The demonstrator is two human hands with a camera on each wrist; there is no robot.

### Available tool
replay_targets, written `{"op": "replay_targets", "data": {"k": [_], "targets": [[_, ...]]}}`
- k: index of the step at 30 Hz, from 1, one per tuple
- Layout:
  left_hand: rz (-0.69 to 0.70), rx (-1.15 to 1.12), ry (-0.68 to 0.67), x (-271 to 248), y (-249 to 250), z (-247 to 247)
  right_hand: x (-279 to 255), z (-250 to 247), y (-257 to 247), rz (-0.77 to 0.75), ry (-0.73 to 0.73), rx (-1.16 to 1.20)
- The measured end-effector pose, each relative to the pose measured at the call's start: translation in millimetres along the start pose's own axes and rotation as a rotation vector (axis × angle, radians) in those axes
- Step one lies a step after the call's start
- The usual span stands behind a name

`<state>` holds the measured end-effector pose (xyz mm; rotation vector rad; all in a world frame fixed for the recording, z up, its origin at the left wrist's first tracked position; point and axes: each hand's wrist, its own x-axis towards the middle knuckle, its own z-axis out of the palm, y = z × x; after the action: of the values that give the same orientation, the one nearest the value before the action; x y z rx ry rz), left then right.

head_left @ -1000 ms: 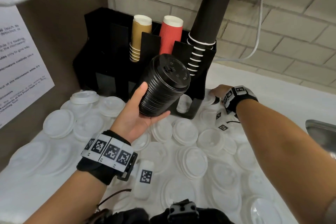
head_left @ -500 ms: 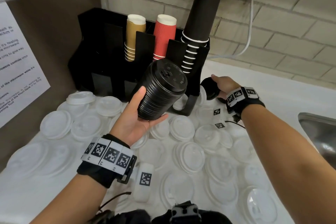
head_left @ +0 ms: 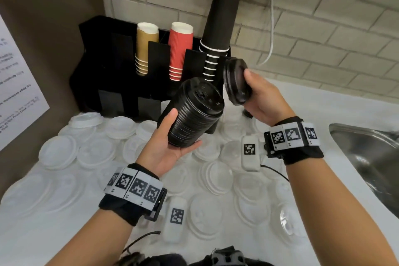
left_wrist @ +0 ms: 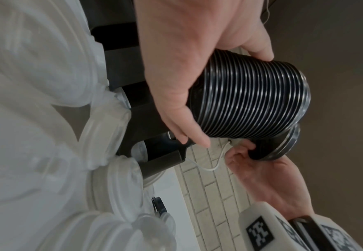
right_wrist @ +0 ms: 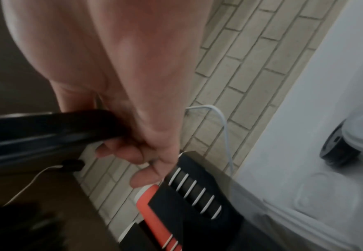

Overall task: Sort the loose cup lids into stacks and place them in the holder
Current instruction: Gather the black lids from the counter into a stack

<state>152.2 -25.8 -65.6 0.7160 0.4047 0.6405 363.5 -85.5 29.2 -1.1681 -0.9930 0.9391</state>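
A black plastic multi-compartment cup holder stands against the pale brick wall at the back of the white counter. Three of its slots each hold a nested stack of upturned paper cups: a short tan stack on the left, a red ribbed stack in the middle, and a tall black stack with white rims on the right, rising well above the others. The lower front pockets of the holder look dark, and their contents cannot be made out. In front of it, the left hand cradles a tall tilted stack of black plastic cup lids, thumb along one side and fingers curled under the other; the left wrist view shows its ridged rims packed close. Just beside its top, to the right, the right hand pinches a much thinner stack of black lids held on edge, thumb on the near face, fingers wrapped behind. The two stacks are close but not touching. Many loose white and clear plastic lids lie scattered across the counter below both arms, some overlapping, crowding up to the foot of the holder. One more black lid sits on the counter beside the holder, partly covered by a white lid. A steel sink is at the right edge, and a white cable hangs down the wall.
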Motion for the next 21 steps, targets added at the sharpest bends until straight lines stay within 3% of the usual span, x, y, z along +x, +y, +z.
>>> {"op": "replay_targets", "data": {"k": [7,10,13,17,21], "targets": [[-0.017,0.008,-0.027,-4.3,-3.0,5.4,-16.7,24.2,5.9,-0.001,-0.093,-0.333],[-0.018,0.024,-0.047,-5.3,-4.2,6.9,-21.6,32.8,8.4,-0.126,-0.042,-0.580],[-0.014,0.010,-0.039,-5.6,-5.8,6.8,-28.2,41.0,7.1,-0.279,0.037,-0.638],[-0.014,0.014,-0.024,-5.3,-5.2,5.0,-36.3,41.6,0.1,-0.177,-0.059,-0.645],[-0.018,0.016,-0.029,-7.0,-6.2,4.7,-37.9,40.6,-8.2,-0.180,-0.117,-0.676]]}}
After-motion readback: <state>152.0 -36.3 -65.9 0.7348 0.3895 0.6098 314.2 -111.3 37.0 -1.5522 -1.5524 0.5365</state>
